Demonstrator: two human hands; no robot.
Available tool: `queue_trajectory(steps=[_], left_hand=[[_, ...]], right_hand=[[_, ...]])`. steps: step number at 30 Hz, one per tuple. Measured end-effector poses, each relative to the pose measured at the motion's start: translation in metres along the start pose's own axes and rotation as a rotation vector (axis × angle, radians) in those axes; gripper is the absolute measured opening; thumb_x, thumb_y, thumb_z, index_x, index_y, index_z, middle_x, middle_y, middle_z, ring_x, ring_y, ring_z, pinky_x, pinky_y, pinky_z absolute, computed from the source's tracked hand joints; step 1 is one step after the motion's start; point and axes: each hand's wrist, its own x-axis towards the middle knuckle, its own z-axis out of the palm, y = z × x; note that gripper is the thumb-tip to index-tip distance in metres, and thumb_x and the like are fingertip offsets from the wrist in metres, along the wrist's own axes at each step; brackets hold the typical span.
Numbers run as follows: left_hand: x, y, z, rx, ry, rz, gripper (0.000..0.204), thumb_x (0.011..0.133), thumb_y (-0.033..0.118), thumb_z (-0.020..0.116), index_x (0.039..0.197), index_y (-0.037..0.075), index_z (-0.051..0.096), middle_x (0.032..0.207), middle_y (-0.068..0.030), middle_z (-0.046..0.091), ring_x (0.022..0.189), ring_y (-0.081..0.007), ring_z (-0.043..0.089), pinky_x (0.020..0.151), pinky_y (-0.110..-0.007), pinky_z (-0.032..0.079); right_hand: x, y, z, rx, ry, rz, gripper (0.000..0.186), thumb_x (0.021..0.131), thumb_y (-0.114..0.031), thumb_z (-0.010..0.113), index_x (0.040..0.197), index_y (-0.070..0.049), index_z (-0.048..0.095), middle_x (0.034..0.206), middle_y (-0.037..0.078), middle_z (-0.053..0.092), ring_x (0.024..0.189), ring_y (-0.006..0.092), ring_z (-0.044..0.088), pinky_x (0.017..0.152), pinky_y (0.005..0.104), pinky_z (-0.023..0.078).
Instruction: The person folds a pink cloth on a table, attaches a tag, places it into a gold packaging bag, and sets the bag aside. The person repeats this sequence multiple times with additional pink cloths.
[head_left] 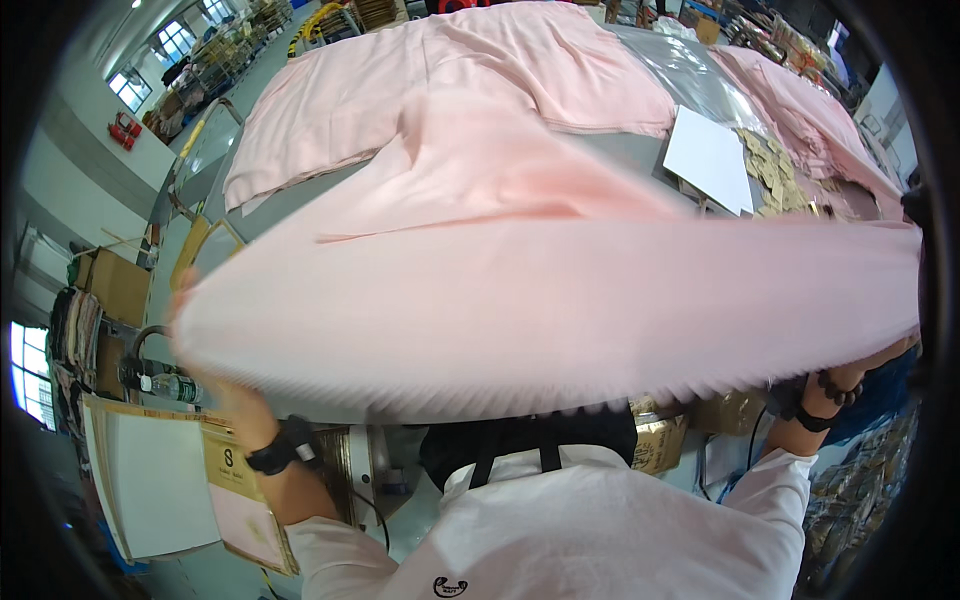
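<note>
We grip the pink cloth (540,300) taut, left hand (205,375) closed on one edge, right hand (885,360) probably clenched behind it; keep tension even.

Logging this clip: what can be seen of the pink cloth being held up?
The pink cloth is a plain, pale, thin-looking fabric, stretched wide across the view and blurred. The left hand grips its left edge; the right hand is mostly hidden behind its right end. Its far part trails onto the grey table, near other pink cloths.
</note>
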Motion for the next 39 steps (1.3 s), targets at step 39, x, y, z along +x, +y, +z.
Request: queue_trajectory(steps=[39], left_hand=[[-0.106,0.025,-0.087,0.810,-1.035,-0.667,0.046,0.088,0.012,0.077,0.132,0.003,0.070,0.107,-0.0078,0.074,0.097,-0.0159,0.066,0.084,-0.029,0.053]], right_hand=[[-0.149,0.015,-0.042,0.761,-1.860,0.199,0.027,0.098,-0.027,0.076,0.098,0.000,0.078,0.084,0.009,0.075,0.076,0.0187,0.069,0.074,0.0319,0.055]])
